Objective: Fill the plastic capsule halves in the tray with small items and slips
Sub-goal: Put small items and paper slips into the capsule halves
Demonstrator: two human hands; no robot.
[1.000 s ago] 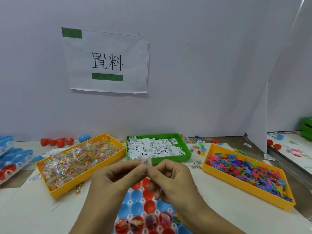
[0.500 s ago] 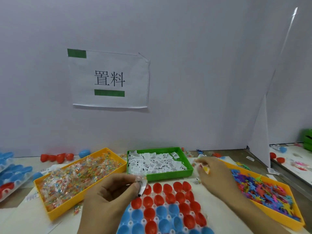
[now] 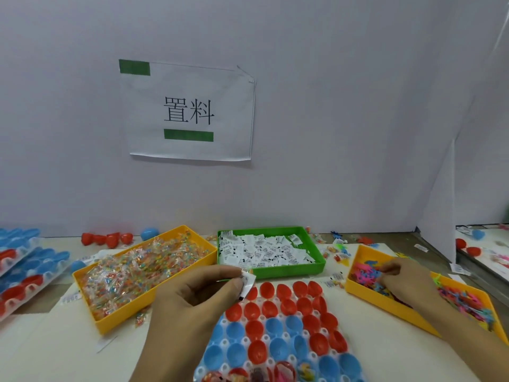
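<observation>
I see my left hand (image 3: pixel 198 293) pinching a small white printed paper slip (image 3: pixel 247 281) over the far left corner of the white plastic tray of red and blue capsule halves (image 3: pixel 278 326). My right hand (image 3: pixel 405 282) reaches into the right-hand yellow plastic bin of colourful small toys (image 3: pixel 358 288), fingers curled narrow; whether they hold anything I cannot tell. Bare table (image 3: pixel 385 346) lies between the tray's right edge and that bin.

A pale grey-white partition wall (image 3: pixel 344 119) fills most of the view, evenly lit, with a white paper sign (image 3: pixel 190 111) taped to it bearing two black characters and two green bars. A second white panel (image 3: pixel 438 244) stands at the right, and the cream surface (image 3: pixel 55 351) meets the wall's foot.
</observation>
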